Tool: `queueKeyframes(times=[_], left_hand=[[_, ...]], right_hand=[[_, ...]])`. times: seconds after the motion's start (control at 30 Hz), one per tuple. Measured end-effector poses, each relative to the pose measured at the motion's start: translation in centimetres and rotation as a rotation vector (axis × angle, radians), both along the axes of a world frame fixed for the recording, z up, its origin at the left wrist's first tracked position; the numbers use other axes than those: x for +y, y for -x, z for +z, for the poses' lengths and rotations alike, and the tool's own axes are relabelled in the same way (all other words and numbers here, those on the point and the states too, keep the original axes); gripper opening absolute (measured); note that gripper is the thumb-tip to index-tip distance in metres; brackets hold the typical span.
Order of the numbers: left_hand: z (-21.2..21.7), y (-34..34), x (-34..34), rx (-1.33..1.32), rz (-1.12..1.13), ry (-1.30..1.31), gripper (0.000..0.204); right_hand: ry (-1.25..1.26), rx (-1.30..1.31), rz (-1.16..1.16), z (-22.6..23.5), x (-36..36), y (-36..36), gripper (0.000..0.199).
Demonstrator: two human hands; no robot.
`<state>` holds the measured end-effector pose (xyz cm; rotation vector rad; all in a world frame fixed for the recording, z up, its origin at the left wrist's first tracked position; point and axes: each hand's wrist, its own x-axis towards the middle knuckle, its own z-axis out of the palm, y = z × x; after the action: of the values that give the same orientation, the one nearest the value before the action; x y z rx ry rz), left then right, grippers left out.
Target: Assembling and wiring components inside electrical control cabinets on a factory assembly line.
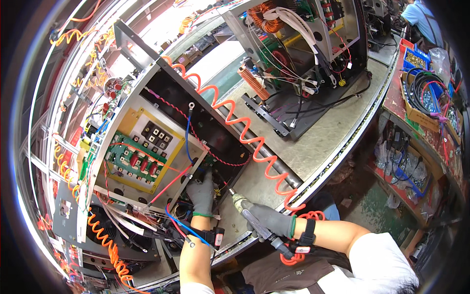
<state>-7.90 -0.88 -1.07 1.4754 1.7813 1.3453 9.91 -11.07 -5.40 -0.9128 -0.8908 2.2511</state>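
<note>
My left hand (200, 196), in a grey glove with a green cuff, reaches into the lower corner of an open metal machine chassis (215, 131). Its fingers are hidden among the wires there, so their grip does not show. In my gloved right hand (276, 223) is an air screwdriver (250, 211), its shaft tilted up and left toward that same corner. The chassis carries a green circuit board (134, 161) on a yellow-edged panel. A blue cable (189, 132) with a ring lug and a twisted red-pink wire run across the black plate. Another blue cable (188, 228) hangs over my left wrist.
An orange coiled air hose (249, 137) stretches across the workbench (328, 132). Beyond stands a second open machine (293, 54) with a copper coil. At right, a side table (394, 100) holds blue bins and a box of cables (426, 93). A person (423, 22) in blue works far right.
</note>
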Motion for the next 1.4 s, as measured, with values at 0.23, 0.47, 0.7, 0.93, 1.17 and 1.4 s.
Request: queueKeyframes(times=[0.23,0.47,0.7,0.93,1.17,1.4], left_hand=[[-2.9,3.9,2.4,0.690,-0.025,-0.157,0.027],[-3.7,5.2,3.5,1.613,0.025,-0.276,0.015],[-3.9,5.9,3.7,1.548,-0.003,-0.356,0.023],[-3.2,5.7,3.6,1.277,-0.097,-0.100,0.035],[-3.0,4.0,4.5,1.121,0.063,0.170,0.034],[-4.7,5.9,5.8,1.094,-0.004,0.092,0.033]], right_hand=[[-0.002,-0.006,0.028,-0.8,2.3,1.4,0.058],[0.031,-0.034,0.044,-0.2,3.9,1.4,0.059],[0.034,0.001,0.069,-1.0,4.1,1.4,0.055],[0.069,0.093,0.014,-1.1,4.2,0.9,0.064],[0.041,0.064,0.058,-1.3,4.5,1.3,0.055],[0.097,0.089,0.074,-0.5,4.7,0.7,0.058]])
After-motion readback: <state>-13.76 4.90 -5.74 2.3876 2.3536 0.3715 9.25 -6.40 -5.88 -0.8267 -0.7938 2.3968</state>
